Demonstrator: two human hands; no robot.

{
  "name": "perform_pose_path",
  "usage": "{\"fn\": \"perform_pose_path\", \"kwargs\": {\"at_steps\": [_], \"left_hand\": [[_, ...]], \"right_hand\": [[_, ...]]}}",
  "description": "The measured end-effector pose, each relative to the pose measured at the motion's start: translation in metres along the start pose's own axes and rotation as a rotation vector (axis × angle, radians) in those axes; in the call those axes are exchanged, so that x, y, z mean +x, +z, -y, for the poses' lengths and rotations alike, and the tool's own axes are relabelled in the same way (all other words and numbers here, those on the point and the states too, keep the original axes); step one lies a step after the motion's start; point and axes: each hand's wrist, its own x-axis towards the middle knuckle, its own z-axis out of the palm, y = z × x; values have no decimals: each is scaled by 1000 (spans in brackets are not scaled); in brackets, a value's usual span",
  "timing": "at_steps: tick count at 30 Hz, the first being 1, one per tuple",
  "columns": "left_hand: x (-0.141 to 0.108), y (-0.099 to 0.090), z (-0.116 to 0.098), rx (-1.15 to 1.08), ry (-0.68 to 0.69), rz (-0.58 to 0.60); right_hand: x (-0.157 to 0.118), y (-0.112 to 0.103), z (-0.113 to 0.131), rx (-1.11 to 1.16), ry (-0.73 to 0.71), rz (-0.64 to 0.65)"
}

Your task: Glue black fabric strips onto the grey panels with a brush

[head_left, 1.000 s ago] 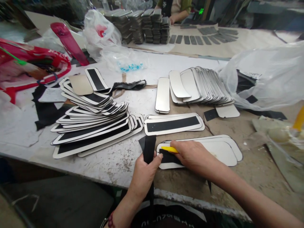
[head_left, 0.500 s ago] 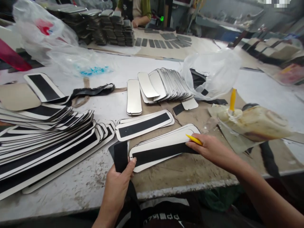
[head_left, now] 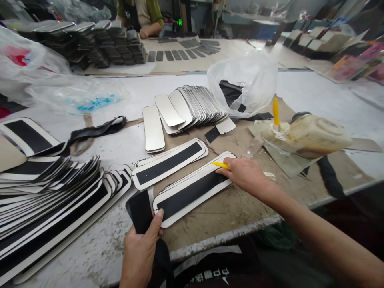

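My left hand (head_left: 139,252) grips loose black strips (head_left: 139,210) at the front of the table, and its thumb presses the near left end of a long white panel (head_left: 192,209). Along this rounded panel, atop a few similar ones, lies a black strip (head_left: 186,195). A yellow tapered tool (head_left: 221,165) sits in my right hand (head_left: 246,176), whose fingers touch the strip's far right end; the tool's other end is hidden. Just behind lies a second small stack of white panels (head_left: 141,183), topped with a black strip.
Many strip-covered panels (head_left: 60,224) are piled at left. Bare panels (head_left: 195,108) fan out behind. To the right, a glue-smeared container (head_left: 321,134) holds a yellow handle (head_left: 275,112). A plastic bag (head_left: 258,84) contains black pieces. Across the table is another person (head_left: 144,18).
The view has shifted, so the table's contents sit further left. The black strip now lies flatter and centred on the panel, with my right fingers at its far end.
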Motion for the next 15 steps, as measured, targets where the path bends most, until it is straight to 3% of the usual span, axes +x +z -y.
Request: {"fn": "perform_pose_path", "kwargs": {"at_steps": [10, 15], "left_hand": [[4, -4, 2, 17, 7, 60], [-2, 1, -6, -22, -33, 38]], "right_hand": [[12, 4, 0, 13, -13, 45], [9, 0, -2, -15, 13, 7]]}}
